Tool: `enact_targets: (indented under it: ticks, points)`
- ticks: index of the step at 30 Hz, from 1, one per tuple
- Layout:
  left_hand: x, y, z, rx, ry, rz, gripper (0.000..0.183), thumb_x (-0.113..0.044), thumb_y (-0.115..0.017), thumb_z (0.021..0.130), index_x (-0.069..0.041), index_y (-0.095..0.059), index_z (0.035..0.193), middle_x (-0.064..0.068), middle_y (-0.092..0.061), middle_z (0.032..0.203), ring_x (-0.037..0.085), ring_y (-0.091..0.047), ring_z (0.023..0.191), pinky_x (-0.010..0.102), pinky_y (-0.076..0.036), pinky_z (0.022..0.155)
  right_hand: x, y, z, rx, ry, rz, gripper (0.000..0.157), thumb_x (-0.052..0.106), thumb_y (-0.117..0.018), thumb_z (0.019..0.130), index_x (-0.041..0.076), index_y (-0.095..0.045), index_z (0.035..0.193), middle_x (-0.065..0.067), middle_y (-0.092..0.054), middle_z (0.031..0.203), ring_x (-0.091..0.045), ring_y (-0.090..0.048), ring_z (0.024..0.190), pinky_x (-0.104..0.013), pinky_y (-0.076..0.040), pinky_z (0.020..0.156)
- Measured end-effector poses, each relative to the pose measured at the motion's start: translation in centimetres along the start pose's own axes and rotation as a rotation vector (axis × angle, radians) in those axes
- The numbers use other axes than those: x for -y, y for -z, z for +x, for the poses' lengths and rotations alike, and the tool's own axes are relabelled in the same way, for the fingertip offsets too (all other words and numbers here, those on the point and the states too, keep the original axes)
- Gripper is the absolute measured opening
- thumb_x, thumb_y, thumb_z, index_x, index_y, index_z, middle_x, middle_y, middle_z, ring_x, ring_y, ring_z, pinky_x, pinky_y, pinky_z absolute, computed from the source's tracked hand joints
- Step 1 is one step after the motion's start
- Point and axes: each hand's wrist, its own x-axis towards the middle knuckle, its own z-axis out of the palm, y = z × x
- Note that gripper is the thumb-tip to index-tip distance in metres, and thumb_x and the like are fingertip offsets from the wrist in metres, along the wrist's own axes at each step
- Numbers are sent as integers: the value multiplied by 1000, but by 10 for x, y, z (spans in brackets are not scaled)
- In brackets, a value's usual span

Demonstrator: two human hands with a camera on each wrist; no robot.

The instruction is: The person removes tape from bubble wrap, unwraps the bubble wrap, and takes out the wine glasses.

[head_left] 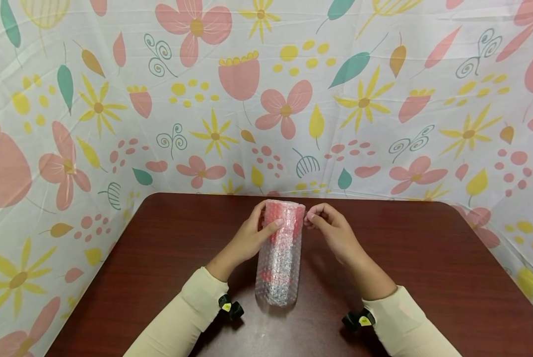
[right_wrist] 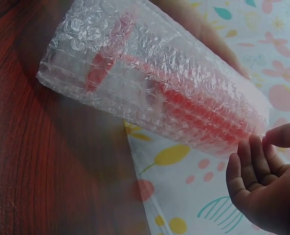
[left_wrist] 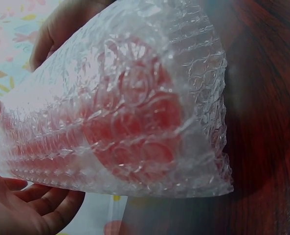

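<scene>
A red and white item in clear bubble wrap (head_left: 281, 258), roughly cylindrical, stands on the table at the middle in the head view. Its kind is hidden by the wrap. My left hand (head_left: 251, 235) grips its upper left side, thumb across the front and fingers behind. At the upper right edge, my right hand (head_left: 333, 230) pinches the wrap between thumb and forefinger. The right wrist view shows that hand (right_wrist: 269, 178) with its other fingers bent beside the wrap. In the left wrist view, the wrap's loose lower end (left_wrist: 203, 122) extends past the red part.
The dark red-brown wooden table (head_left: 159, 297) has rounded far corners. A white cloth with printed flowers (head_left: 284, 109) hangs behind it and along both sides. Each sleeve cuff carries a small black strapped device, one on the left (head_left: 231, 306) and one on the right (head_left: 358, 320).
</scene>
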Motion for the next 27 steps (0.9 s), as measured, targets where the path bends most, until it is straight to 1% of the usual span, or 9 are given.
enact_targets:
  ticks: [1, 4, 6, 10, 15, 18, 24, 27]
  points:
    - [0, 0, 0, 0, -2, 1, 80, -57, -58, 97, -26, -21, 159, 5, -46, 150, 24, -57, 123, 46, -51, 100, 0, 0, 0, 0, 0, 2, 23, 14, -53, 105, -9, -53, 109, -18, -61, 101, -22, -64, 95, -32, -55, 89]
    - [0, 0, -1, -3, -10, 1, 79, -57, -58, 97, -26, -21, 159, 6, -47, 149, 23, -57, 121, 45, -51, 99, 1, 0, -1, -4, -4, 8, 17, 12, -52, 105, -5, -54, 105, -17, -61, 101, -19, -64, 94, -31, -55, 88]
    - [0, 1, -1, -5, -18, 2, 79, -57, -58, 97, -25, -22, 159, 6, -47, 148, 23, -57, 120, 44, -51, 98, 2, -1, -1, -5, -6, 14, 15, 11, -52, 105, -3, -54, 104, -15, -61, 100, -17, -64, 93, -28, -55, 87]
    - [0, 1, -1, -4, -24, 1, 79, -57, -58, 97, -25, -21, 159, 7, -48, 147, 22, -58, 118, 43, -52, 97, 2, -1, -1, -4, -1, 24, 15, 12, -51, 105, -2, -55, 102, -8, -62, 98, -14, -64, 92, -27, -55, 87]
    - [0, 2, -2, -5, -10, -5, 79, -58, -58, 97, -26, -22, 159, 6, -48, 147, 21, -58, 118, 43, -51, 98, 4, -1, -2, -6, 15, 20, 18, 15, -52, 105, -2, -55, 102, -2, -63, 95, -11, -65, 91, -28, -55, 88]
    - [0, 2, -2, -7, -13, -4, 79, -57, -59, 97, -25, -22, 159, 5, -48, 147, 22, -58, 119, 44, -51, 99, 3, 0, -2, -2, 26, 19, 20, 16, -52, 106, -4, -55, 103, -1, -65, 96, -12, -66, 92, -29, -55, 88]
    - [1, 2, -1, -4, -28, -3, 82, -57, -58, 97, -20, -20, 160, 6, -48, 147, 21, -58, 117, 43, -51, 98, 2, 0, -2, -21, 38, 35, 17, 10, -56, 103, -7, -56, 101, 0, -69, 94, -12, -68, 89, -31, -58, 86]
    - [-1, 2, -2, -5, -27, -6, 82, -57, -59, 96, -21, -22, 160, 8, -50, 145, 21, -60, 114, 42, -52, 95, 1, 1, -1, -35, 38, 44, 15, 9, -58, 102, -6, -57, 101, 0, -69, 92, -12, -68, 88, -31, -58, 86]
